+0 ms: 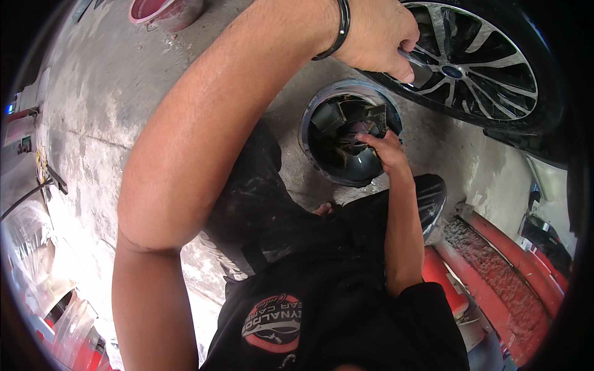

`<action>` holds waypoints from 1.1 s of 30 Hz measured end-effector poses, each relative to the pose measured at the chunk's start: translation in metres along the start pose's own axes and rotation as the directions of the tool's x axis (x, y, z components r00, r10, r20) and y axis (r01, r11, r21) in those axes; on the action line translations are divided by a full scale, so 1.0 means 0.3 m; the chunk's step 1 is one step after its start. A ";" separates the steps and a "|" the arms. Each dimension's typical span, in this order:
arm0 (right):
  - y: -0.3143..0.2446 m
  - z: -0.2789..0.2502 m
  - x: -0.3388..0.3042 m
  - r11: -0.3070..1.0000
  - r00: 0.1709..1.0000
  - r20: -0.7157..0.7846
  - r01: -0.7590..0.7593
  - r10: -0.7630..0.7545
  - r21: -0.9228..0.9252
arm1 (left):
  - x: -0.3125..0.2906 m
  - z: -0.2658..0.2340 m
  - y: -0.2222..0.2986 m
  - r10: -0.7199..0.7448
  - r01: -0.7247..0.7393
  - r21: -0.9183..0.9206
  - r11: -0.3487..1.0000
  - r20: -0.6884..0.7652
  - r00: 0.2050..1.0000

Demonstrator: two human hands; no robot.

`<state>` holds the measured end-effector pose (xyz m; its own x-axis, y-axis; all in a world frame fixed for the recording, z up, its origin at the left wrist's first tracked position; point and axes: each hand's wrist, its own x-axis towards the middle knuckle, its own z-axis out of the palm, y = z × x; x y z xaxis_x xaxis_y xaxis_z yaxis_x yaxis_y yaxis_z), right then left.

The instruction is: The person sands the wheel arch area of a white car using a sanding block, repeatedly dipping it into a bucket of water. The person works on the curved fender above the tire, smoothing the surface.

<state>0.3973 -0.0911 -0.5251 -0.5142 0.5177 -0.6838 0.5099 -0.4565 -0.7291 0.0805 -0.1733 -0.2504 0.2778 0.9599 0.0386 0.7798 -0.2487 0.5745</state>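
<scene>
My left arm reaches up across the view, a black band at the wrist, and my left hand [377,40] is at the edge of a car wheel [492,77] with black and silver spokes. Its fingers are closed on a dark, thin, flat piece [422,73] beside the spokes. Lower down, my right hand [388,150] is over a round bucket [309,145]. Between its thumb and fingers is a dark rectangular sheet [376,116], perhaps sandpaper. Several similar dark pieces [328,116] lie inside the bucket; a shiny dark surface shows among them.
A reddish-pink basin [167,13] stands on the grey, stained concrete floor [93,105] at the upper left. Red, dirt-covered car panels [495,272] lie at the lower right. My black-clothed knees are close to the bucket. Plastic-wrapped items [31,247] line the far left.
</scene>
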 end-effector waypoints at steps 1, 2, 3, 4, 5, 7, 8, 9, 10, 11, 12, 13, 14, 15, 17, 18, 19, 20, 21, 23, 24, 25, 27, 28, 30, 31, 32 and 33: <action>-0.004 0.000 -0.022 0.999 1.000 0.007 0.003 -0.003 0.051 | -0.006 0.002 0.003 0.010 -0.010 0.006 1.000 -0.013 1.000; -0.008 0.000 -0.038 0.994 1.000 0.011 0.006 -0.007 0.106 | -0.006 0.001 0.007 0.012 -0.012 0.009 1.000 -0.012 1.000; -0.013 -0.002 -0.045 0.991 1.000 -0.001 -0.020 0.021 0.132 | -0.007 0.000 0.010 0.013 -0.013 0.013 1.000 -0.014 1.000; -0.017 -0.004 -0.051 0.986 0.999 -0.013 -0.046 0.049 0.157 | -0.006 -0.006 0.014 0.004 -0.004 0.013 1.000 -0.005 1.000; -0.027 -0.002 -0.060 0.980 0.997 -0.023 -0.072 0.077 0.184 | -0.002 -0.007 0.016 -0.004 0.004 0.017 1.000 0.001 1.000; -0.048 0.017 -0.073 0.927 0.990 -0.048 -0.106 0.132 0.359 | 0.005 -0.007 0.017 -0.019 0.019 0.029 0.999 0.008 1.000; -0.058 0.025 -0.076 0.889 0.986 -0.060 -0.115 0.158 0.444 | 0.015 -0.007 0.012 -0.015 0.014 0.032 0.999 0.014 1.000; -0.060 0.024 -0.073 0.856 0.991 0.023 -0.128 0.135 0.501 | 0.022 -0.007 0.008 -0.011 0.011 0.035 0.999 0.020 1.000; -0.063 0.023 -0.068 0.820 0.989 0.105 -0.145 0.105 0.554 | 0.032 -0.002 -0.008 -0.002 0.001 0.030 1.000 0.032 0.999; -0.069 0.027 -0.068 0.779 0.981 0.184 -0.167 0.068 0.604 | 0.032 -0.001 -0.003 0.013 -0.014 0.040 0.999 0.028 1.000; -0.076 0.043 -0.071 0.789 0.974 0.223 -0.171 0.045 0.590 | 0.033 -0.001 0.000 0.028 -0.030 0.050 0.998 0.024 0.999; -0.081 0.052 -0.066 0.780 0.966 0.252 -0.194 0.048 0.595 | 0.022 0.005 0.006 0.049 -0.049 0.072 0.996 0.003 0.999; -0.085 0.061 -0.056 0.772 0.957 0.285 -0.219 0.051 0.597 | 0.025 0.014 0.003 0.046 -0.046 0.078 0.996 -0.002 0.999; -0.088 0.071 -0.045 0.763 0.946 0.318 -0.244 0.053 0.599 | 0.028 0.022 -0.001 0.043 -0.042 0.085 0.996 -0.009 0.999; -0.072 0.094 -0.028 0.785 0.972 0.218 -0.198 0.083 0.587 | 0.062 0.044 -0.025 -0.005 0.004 0.064 0.998 0.011 1.000; -0.069 0.099 -0.024 0.809 0.982 0.161 -0.170 0.095 0.563 | 0.060 0.035 -0.023 -0.009 0.008 0.042 0.999 0.035 0.999; -0.066 0.102 -0.020 0.831 0.989 0.103 -0.144 0.105 0.537 | 0.052 0.019 -0.024 -0.013 0.012 0.021 1.000 0.059 0.998; -0.066 0.099 -0.015 0.869 0.994 0.039 -0.112 0.106 0.482 | 0.046 0.010 -0.019 -0.005 0.004 0.008 1.000 0.068 0.998; -0.071 0.092 -0.011 0.902 0.994 -0.025 -0.083 0.103 0.423 | 0.039 0.001 -0.015 0.002 -0.002 -0.004 1.000 0.078 0.997; -0.093 0.092 -0.023 0.977 0.987 -0.150 -0.017 0.050 0.214 | 0.037 0.005 -0.025 0.027 -0.027 -0.005 1.000 0.064 0.998; -0.118 0.100 -0.044 0.998 0.979 -0.202 0.016 -0.004 0.061 | 0.033 0.010 -0.031 0.031 -0.030 -0.004 1.000 0.051 0.998; -0.134 0.105 -0.056 0.995 0.967 -0.245 0.042 -0.065 -0.096 | 0.031 0.031 -0.047 0.020 -0.021 0.002 1.000 0.033 0.999; -0.142 0.097 -0.058 0.994 0.969 -0.242 0.019 -0.045 -0.108 | 0.028 0.025 -0.037 0.022 -0.022 -0.004 1.000 0.031 0.999; -0.146 0.092 -0.057 0.993 0.970 -0.239 0.007 -0.035 -0.115 | 0.020 0.009 -0.034 0.028 -0.027 -0.016 1.000 0.046 0.999; -0.161 0.082 -0.051 0.996 0.984 -0.161 -0.073 0.081 0.059 | 0.011 -0.002 -0.031 0.034 -0.032 -0.024 0.999 0.053 0.998; -0.166 0.076 -0.044 0.983 0.984 -0.114 -0.118 0.134 0.143 | 0.009 -0.001 -0.035 0.035 -0.034 -0.020 0.999 0.047 0.998; -0.166 0.066 -0.028 0.973 0.993 -0.056 -0.093 0.107 0.210 | 0.010 0.001 -0.041 0.033 -0.033 -0.005 0.999 0.040 0.999; -0.153 0.053 -0.006 0.957 0.997 -0.001 -0.075 0.078 0.279 | 0.013 0.006 -0.048 0.034 -0.034 0.007 0.999 0.036 0.999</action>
<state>0.3637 -0.0825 -0.4910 -0.4716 0.4813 -0.7388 0.3340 -0.6780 -0.6548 0.0714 -0.1661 -0.2599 0.3237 0.9457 0.0286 0.7741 -0.2821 0.5667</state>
